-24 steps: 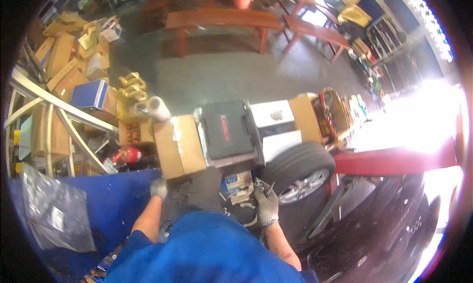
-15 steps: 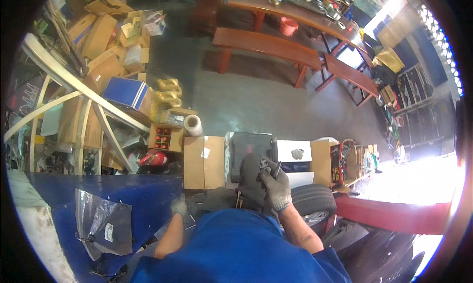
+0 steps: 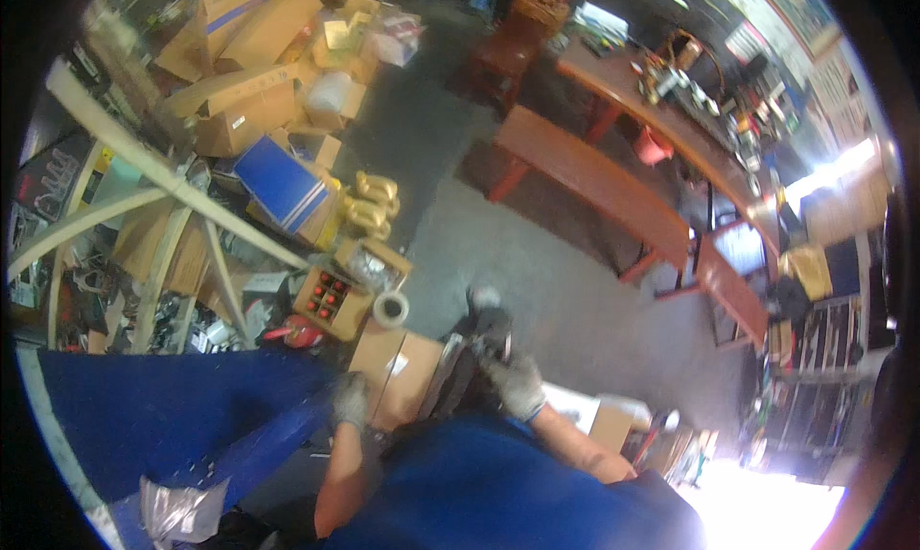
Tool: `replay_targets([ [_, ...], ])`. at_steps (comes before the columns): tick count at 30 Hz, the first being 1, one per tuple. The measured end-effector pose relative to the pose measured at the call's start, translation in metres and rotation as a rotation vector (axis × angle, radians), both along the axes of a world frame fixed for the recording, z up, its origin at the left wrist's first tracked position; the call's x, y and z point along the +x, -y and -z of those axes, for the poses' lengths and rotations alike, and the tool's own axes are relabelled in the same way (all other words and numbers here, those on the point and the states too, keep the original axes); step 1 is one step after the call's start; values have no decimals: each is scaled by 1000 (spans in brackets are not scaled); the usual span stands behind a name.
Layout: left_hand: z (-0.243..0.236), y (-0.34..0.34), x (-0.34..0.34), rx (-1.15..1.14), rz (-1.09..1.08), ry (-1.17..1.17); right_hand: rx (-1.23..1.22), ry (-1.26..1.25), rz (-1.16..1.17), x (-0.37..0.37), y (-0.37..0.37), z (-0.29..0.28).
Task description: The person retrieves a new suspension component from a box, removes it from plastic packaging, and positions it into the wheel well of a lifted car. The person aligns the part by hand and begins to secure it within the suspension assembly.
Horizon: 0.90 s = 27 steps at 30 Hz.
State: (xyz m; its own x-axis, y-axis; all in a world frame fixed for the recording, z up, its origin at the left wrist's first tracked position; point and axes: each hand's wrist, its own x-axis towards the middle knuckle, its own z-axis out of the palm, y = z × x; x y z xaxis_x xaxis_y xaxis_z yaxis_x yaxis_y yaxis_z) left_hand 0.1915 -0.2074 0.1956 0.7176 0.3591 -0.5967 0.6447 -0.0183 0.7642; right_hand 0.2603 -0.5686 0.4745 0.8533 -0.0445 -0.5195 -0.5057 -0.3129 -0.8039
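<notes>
My right hand, in a grey work glove, is closed round a small dark metal tool. Blur and the glove hide its kind. A leg and shoe of mine show just beyond that hand. My left hand, gloved too, hangs low by the edge of a blue metal platform. Its fingers are too smeared to read. Right beside it stands a closed cardboard box with a white label.
A roll of film stands beyond the box, near a carton of red-capped bottles. Pale curved metal bars and piled cartons fill the left. A red bench and a long table stand far right.
My view has swung right, so the room appears tilted. One leg has stepped forward past the boxes. The right hand keeps its dark tool; the left has risen slightly along the blue platform.
</notes>
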Motion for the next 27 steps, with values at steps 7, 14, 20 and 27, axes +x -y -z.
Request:
replay_targets([
  [7,-65,178,249,145,285,92,94,-237,-101,242,147,47],
  [14,-125,206,396,480,682,89,135,-48,263,377,262,8],
  [20,-110,169,457,943,1039,-47,112,-20,248,478,267,15],
  [27,-12,156,654,796,1016,-35,162,-54,100,651,229,38],
])
